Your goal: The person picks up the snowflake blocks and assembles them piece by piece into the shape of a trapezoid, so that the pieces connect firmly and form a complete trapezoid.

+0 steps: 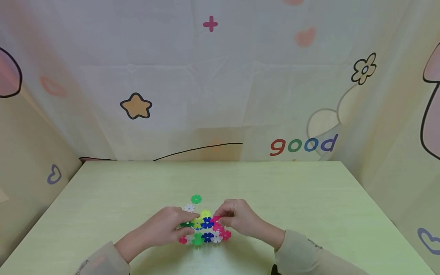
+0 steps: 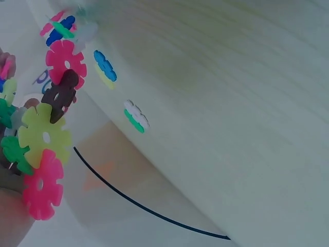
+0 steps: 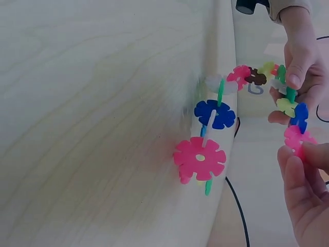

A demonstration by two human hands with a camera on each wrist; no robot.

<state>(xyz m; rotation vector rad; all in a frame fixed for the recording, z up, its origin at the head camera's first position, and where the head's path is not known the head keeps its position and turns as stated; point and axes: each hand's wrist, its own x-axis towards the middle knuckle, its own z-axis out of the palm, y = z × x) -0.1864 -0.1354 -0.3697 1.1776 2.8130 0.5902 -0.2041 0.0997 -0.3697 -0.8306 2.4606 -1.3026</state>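
Interlocking plastic flower-shaped discs in many colours form a linked assembly between my two hands. In the head view, my left hand (image 1: 168, 227) holds the left part by a dark green disc (image 1: 187, 224). My right hand (image 1: 238, 217) pinches a pink disc (image 1: 217, 220) at the other end, beside a blue disc (image 1: 207, 222). The right wrist view shows this pink disc (image 3: 299, 140) between thumb and fingers, joined to blue and yellow discs. A lower row includes a light green disc (image 1: 198, 239) and a white disc (image 1: 217, 236). Fingers hide some joints.
Beyond the hands lie a green disc (image 1: 196, 199) and a white disc (image 1: 189, 207). In the left wrist view, a blue disc (image 2: 105, 65) lies against a yellow one on the table (image 2: 231, 128). A printed cloth (image 1: 220, 95) stands behind the table's far edge.
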